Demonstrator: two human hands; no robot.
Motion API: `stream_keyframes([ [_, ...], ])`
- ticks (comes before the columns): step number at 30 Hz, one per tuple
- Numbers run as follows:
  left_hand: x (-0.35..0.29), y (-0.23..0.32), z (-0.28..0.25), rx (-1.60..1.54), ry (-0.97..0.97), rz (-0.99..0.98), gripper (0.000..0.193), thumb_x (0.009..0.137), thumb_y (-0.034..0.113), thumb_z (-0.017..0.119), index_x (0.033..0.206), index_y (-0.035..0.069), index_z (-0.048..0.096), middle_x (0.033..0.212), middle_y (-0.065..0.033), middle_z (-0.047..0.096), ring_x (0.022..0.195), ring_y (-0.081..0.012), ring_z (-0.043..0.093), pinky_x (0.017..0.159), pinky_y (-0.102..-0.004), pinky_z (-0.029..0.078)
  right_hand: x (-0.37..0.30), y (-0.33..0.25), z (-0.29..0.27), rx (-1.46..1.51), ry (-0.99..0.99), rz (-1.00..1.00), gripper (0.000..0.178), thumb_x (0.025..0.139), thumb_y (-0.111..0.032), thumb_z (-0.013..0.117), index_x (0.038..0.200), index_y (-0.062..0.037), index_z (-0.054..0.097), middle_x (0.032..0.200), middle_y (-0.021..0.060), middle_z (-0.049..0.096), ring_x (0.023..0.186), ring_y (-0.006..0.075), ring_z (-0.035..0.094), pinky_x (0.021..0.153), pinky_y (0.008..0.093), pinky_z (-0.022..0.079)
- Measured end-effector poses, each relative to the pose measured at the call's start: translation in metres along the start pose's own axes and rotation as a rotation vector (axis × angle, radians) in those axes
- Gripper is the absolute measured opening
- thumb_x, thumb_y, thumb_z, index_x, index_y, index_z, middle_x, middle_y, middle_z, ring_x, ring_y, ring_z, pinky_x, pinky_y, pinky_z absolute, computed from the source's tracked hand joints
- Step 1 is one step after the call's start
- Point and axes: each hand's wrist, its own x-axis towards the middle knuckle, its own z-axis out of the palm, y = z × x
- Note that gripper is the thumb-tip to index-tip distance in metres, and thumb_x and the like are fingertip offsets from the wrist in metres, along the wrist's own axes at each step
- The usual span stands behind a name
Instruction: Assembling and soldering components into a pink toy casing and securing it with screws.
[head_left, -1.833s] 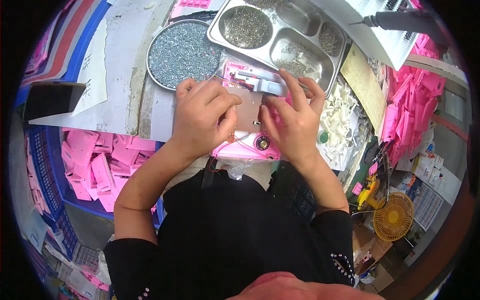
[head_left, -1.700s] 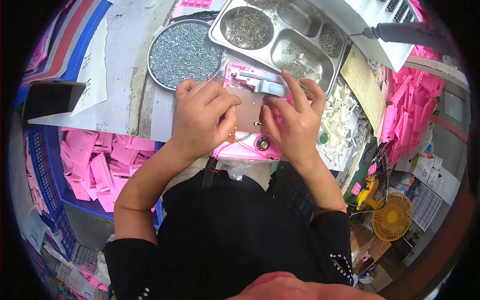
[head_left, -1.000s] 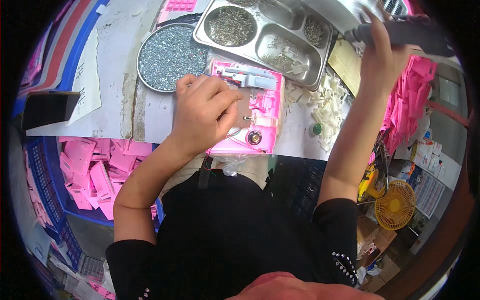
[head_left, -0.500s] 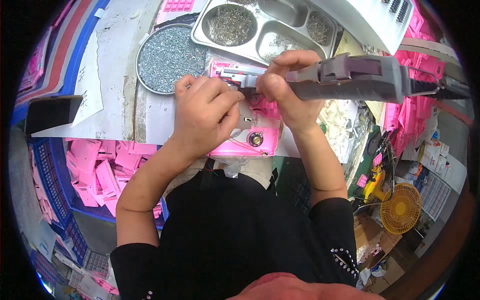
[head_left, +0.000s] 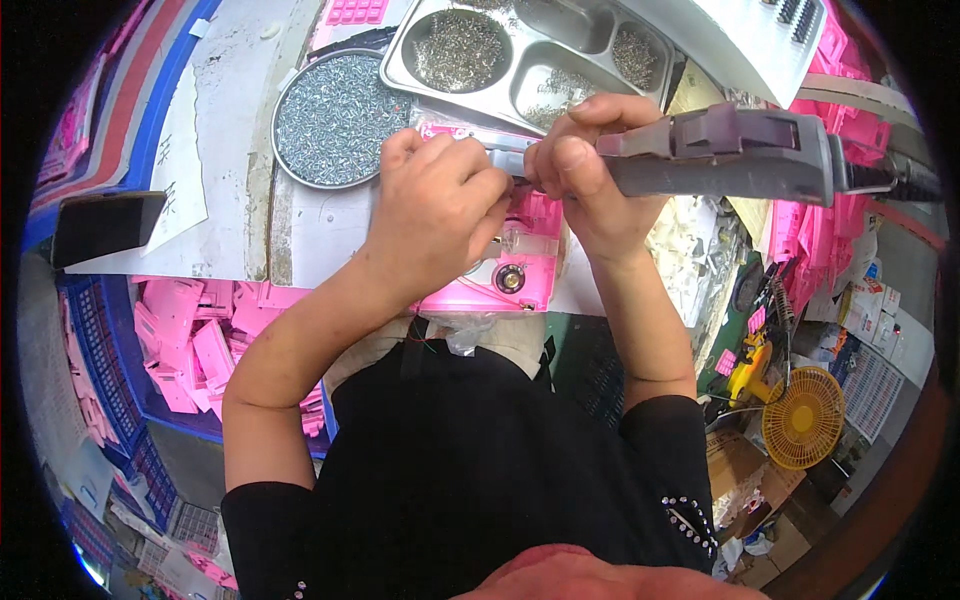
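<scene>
My right hand [head_left: 605,190] is wrapped round a grey electric screwdriver [head_left: 735,172], held lengthwise with its front end pointing left. At that front end my left hand [head_left: 430,220] is closed, its fingers curled down; whatever is between the fingertips is hidden. Both hands are over an open pink plastic casing [head_left: 540,285] on the worktable. Inside the casing sit a small round speaker-like part [head_left: 511,278] and thin wires. The left hand covers much of the casing, and the screwdriver's tip cannot be made out.
A round tray of small screws [head_left: 340,120] lies beyond my left hand, beside a metal compartment tray [head_left: 520,75] of small metal parts. White pieces [head_left: 680,245] lie right of my right hand. A blue crate [head_left: 220,430] holds pink parts. A yellow fan [head_left: 802,418] stands lower right.
My left hand has shifted right and slightly away from me, closer to the screwdriver's front end. My right hand and the screwdriver have moved a little to the right.
</scene>
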Motion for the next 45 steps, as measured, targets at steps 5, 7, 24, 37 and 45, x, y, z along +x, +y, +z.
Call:
stream_keyframes([
  [5, -0.006, 0.0, 0.001, 0.084, -0.012, -0.008, 0.016, 0.078, 0.016, 0.079, 0.092, 0.013, 0.074, 0.09, 0.0, 0.061, 0.086, -0.0208, 0.058, 0.086, -0.0429, 0.033, -0.001, 0.0, 0.006, -0.241, -0.096, -0.042, 0.03, 0.089, -0.002, 0.078, 0.112, 0.0007, 0.058, 0.084, 0.0073, 0.065, 0.069, 0.0122, 0.063, 0.059, 0.0269, 0.052],
  [7, -0.007, 0.002, 0.002, 0.111, -0.026, 0.002, 0.017, 0.078, 0.017, 0.079, 0.094, 0.013, 0.075, 0.092, 0.0004, 0.062, 0.087, -0.0208, 0.058, 0.087, -0.0435, 0.033, 0.002, -0.003, 0.007, -0.283, -0.119, -0.049, 0.031, 0.092, 0.0, 0.075, 0.114, 0.0019, 0.054, 0.082, 0.0098, 0.064, 0.063, 0.0144, 0.064, 0.055, 0.0281, 0.053],
  [24, -0.004, 0.008, 0.009, 0.125, -0.156, -0.086, 0.015, 0.083, 0.019, 0.076, 0.097, 0.015, 0.077, 0.095, 0.0003, 0.064, 0.093, -0.0213, 0.059, 0.089, -0.0466, 0.034, 0.005, -0.014, 0.019, -0.193, -0.024, 0.074, 0.026, 0.093, -0.002, 0.074, 0.112, 0.0024, 0.058, 0.077, 0.0078, 0.06, 0.058, 0.0154, 0.06, 0.056, 0.0334, 0.054],
  [37, -0.002, 0.015, 0.015, 0.136, -0.069, -0.115, 0.008, 0.082, 0.02, 0.079, 0.088, 0.015, 0.078, 0.08, -0.0011, 0.059, 0.086, -0.0212, 0.06, 0.087, -0.0446, 0.033, 0.007, -0.044, -0.008, 0.051, -0.001, -0.007, 0.027, 0.093, -0.008, 0.075, 0.112, 0.0009, 0.057, 0.072, 0.0086, 0.063, 0.058, 0.0152, 0.06, 0.054, 0.029, 0.05],
  [45, -0.002, 0.022, 0.02, 0.14, -0.007, -0.2, 0.006, 0.082, 0.02, 0.08, 0.086, 0.017, 0.078, 0.079, -0.0008, 0.058, 0.083, -0.0214, 0.06, 0.087, -0.0442, 0.032, 0.006, -0.05, -0.011, -0.123, -0.031, -0.013, 0.03, 0.098, -0.009, 0.067, 0.121, -0.0014, 0.049, 0.069, 0.0097, 0.056, 0.055, 0.0167, 0.051, 0.062, 0.0385, 0.051],
])
